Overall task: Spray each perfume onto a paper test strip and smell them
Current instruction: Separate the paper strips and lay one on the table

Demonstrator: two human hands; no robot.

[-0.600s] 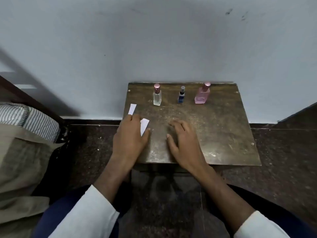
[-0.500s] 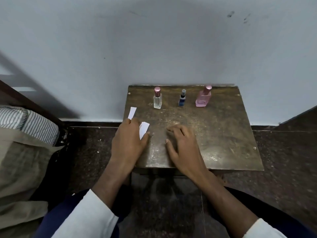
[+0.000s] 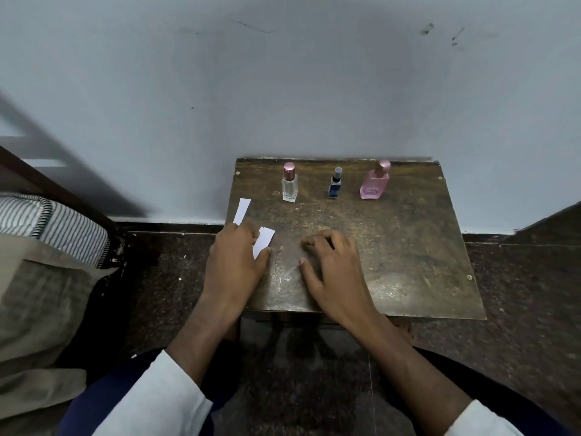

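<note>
**Three perfumes lined up, strips under the left hand, nothing sprayed yet**

From my remote seat, I see both bare hands resting on the worn wooden table (image 3: 408, 247). The left hand (image 3: 234, 262) lies palm down across two white paper test strips: one strip (image 3: 242, 211) pokes out just beyond its fingertips, the other (image 3: 263, 241) shows between its thumb and forefinger. I judge the hand is pinning them flat so they stay put near the table's edge; whether any finger actually pinches a strip, I cannot tell. The right hand (image 3: 333, 272) sits just beside it, fingers loosely curled and a little spread, empty, touching the tabletop.

Well ahead of the fingertips, in a row along the wall side, stand three bottles, all upright and well apart from each other: a clear bottle with a pink cap (image 3: 289, 184) straight ahead of the left hand, a small dark blue bottle (image 3: 335, 184) ahead of the right hand, and a pink bottle (image 3: 375, 182) farther off to that hand's outer side. The spacing, I judge, keeps each scent easy to reach singly.

No brand, label or writing is legible on any bottle or strip at this size.
</note>
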